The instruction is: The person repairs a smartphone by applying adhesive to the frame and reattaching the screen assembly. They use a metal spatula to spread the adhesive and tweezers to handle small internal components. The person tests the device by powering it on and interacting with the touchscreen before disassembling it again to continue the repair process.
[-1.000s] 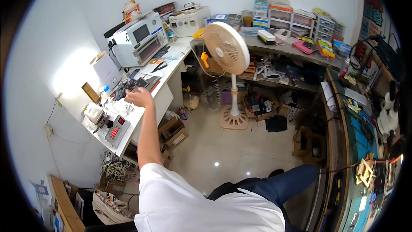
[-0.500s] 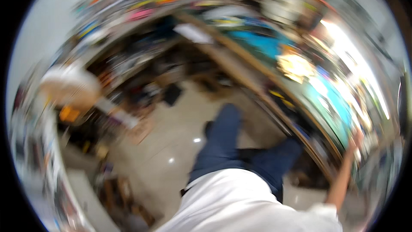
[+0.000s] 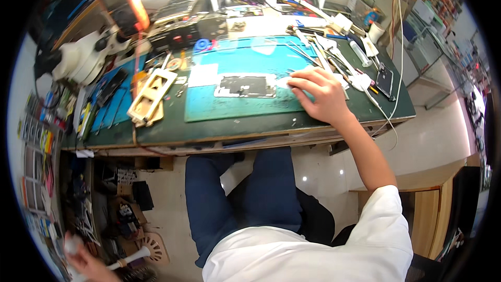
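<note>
On the bench, a blue-green work mat (image 3: pixel 240 109) carries a phone part (image 3: pixel 245 86), a flat dark rectangle with a pale, patchy border. My right hand (image 3: pixel 318 91) is just right of it, fingers bent and brought together over a small white piece (image 3: pixel 284 82). Whether that piece is tissue or something else is unclear. At the lower left, away from the bench, my left hand (image 3: pixel 83 257) is curled with something whitish at its fingertips; blur hides what it is. A white pole on a slotted beige base (image 3: pixel 156 248) stands beside that hand.
Tweezers (image 3: pixel 302 52) and hand tools lie beyond my right hand. A dark phone (image 3: pixel 384 81) and a white cable (image 3: pixel 401 36) are at the right edge. Left are a cream frame-shaped holder (image 3: pixel 151 95) and a white microscope (image 3: pixel 78 60). A wooden cabinet (image 3: pixel 428 214) stands right.
My view has swung right, so the bench now lies straight ahead instead of off to the right. My right hand is now beside the phone part; my left hand has come into view.
</note>
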The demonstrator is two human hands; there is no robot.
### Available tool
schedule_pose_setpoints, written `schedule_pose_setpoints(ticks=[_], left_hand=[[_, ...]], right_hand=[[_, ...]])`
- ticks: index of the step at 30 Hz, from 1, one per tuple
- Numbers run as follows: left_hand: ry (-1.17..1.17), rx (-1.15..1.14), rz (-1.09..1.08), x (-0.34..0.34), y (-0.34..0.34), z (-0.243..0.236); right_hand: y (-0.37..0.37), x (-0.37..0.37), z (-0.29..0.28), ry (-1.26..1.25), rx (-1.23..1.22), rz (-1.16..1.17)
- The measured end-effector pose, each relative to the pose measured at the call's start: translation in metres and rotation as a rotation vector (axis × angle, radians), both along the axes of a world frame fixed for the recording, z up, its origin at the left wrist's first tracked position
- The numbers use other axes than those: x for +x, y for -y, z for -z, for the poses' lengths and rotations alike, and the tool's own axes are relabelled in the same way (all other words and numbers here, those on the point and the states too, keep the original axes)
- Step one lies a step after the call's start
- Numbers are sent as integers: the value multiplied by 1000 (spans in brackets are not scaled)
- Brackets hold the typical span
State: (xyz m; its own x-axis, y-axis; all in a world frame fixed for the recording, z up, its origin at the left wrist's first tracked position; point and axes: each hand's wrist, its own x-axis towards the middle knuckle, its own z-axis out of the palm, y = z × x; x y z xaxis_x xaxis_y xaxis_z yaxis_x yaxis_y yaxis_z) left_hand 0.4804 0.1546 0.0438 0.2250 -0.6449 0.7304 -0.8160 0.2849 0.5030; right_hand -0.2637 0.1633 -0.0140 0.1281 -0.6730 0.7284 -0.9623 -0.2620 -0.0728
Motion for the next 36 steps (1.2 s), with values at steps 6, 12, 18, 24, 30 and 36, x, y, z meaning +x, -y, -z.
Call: schedule_pose_setpoints(ticks=[6,12,18,24,30,36], left_hand=[[-139,228,899,-322,110,21],[288,208,1200,-445,178,25],[287,156,1354,-491,203,30],[449,126,1357,-505,208,27],[529,126,1373,-515,204,23],[631,124,1355,-522,202,17]], right_hand=[[15,5,-2,-3,49,-53],[9,-3,-7,-12,146,-16],[14,-4,-4,2,179,-10],[15,-3,-4,-13,203,1],[15,-3,-4,-15,213,-5],[15,-3,-4,-2,209,-3]])
